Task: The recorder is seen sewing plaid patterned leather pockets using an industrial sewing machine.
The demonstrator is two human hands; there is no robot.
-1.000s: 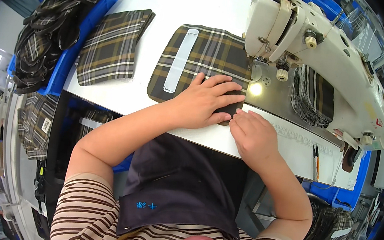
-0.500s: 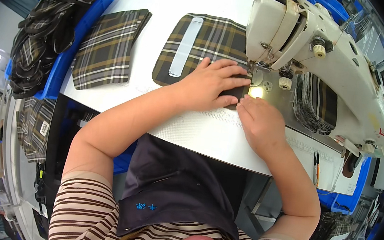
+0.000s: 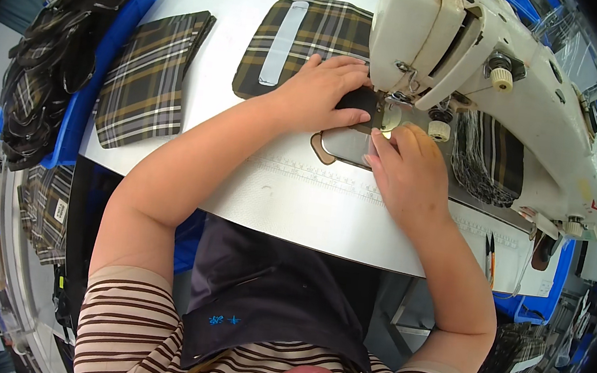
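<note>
A plaid fabric panel [image 3: 255, 52] with a pale strip [image 3: 283, 41] on it lies under the needle area of a white sewing machine [image 3: 513, 108]. My left hand [image 3: 320, 97] rests on the panel with fingers apart, just left of the needle. My right hand [image 3: 407, 166] is by the panel's near corner at the metal plate, fingers bent and close together; I cannot make out what they grip. A stack of plaid pieces [image 3: 146, 73] lies at the left of the white table, and another bundle [image 3: 493, 161] sits under the machine arm.
A blue crate [image 3: 78, 117] of dark fabric pieces borders the table [image 3: 272, 220] on the left, with more plaid fabric [image 3: 39, 231] below it. Black-and-orange snips [image 3: 490, 260] and a printed ruler [image 3: 314, 177] are on the table's front. Another blue bin [image 3: 550, 307] stands at lower right.
The plaid panel and both my hands have moved away from me, up toward and past the needle. More of the metal plate and table shows in front of the fabric.
</note>
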